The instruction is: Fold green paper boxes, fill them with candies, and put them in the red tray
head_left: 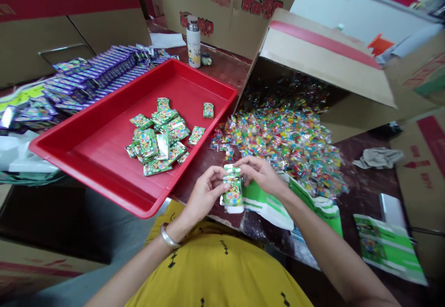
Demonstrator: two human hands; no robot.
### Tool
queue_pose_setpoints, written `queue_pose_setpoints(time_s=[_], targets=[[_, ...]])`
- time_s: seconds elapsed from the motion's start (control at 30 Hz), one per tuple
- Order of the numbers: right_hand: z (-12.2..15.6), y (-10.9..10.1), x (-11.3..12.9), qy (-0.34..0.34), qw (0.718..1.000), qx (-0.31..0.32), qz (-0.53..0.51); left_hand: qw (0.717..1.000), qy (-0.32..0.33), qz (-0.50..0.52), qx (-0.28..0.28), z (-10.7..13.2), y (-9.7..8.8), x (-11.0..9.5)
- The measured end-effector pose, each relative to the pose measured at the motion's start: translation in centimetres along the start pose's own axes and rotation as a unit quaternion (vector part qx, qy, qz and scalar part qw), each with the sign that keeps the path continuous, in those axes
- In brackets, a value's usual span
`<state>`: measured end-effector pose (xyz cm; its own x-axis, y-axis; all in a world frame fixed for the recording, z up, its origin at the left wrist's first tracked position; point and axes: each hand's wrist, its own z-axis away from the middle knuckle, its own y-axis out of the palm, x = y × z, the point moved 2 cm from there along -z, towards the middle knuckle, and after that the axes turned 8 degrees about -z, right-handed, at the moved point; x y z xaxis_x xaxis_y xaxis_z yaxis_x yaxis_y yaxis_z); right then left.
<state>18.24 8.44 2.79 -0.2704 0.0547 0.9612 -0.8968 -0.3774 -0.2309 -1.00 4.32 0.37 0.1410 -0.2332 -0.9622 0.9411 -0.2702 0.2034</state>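
Between thumb and fingers, my left hand (206,191) grips a small green printed candy box (232,191) with white flaps at both ends. My right hand (260,173) is closed at the upper end of the same box, its fingertips at the top flap; whether they also hold a packet there is hidden. Flat green cartons (271,205) lie under my right forearm. Beyond it spreads a heap of clear packets of colourful candy (281,135), spilling from a tipped cardboard box (327,56). Several green candy boxes (168,126) lie piled in a red tray (104,158) to the left.
Rows of purple packs (100,75) line the tray's far left side. A white flask (193,42) and a small cup (206,59) stand behind the tray. At right lie a grey cloth (378,157) and more green cartons (389,246). Large cardboard boxes (222,10) close off the back.
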Motion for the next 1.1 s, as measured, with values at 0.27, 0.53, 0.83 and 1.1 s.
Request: queue_pose_setpoints(time_s=[0.27, 0.53, 0.83, 1.1], targets=[[-8.8, 0.7, -1.1, 0.059, 0.939, -0.085, 0.329, 0.992, -0.085, 0.041, -0.086, 1.2, -2.3, 0.2], [-7.7, 0.0, 0.2, 0.026, 0.962, -0.116, 0.246, 0.995, -0.088, 0.025, -0.033, 0.9, -3.0, 1.6], [-1.9, 2.0, 5.1, -0.125, 0.965, -0.186, 0.133, 0.999, 0.011, -0.038, -0.007, -0.4, -1.0, 0.9], [-1.4, 1.8, 4.4, -0.123, 0.976, -0.064, 0.169, 0.998, 0.034, -0.043, -0.036, -0.2, -0.5, -0.2]])
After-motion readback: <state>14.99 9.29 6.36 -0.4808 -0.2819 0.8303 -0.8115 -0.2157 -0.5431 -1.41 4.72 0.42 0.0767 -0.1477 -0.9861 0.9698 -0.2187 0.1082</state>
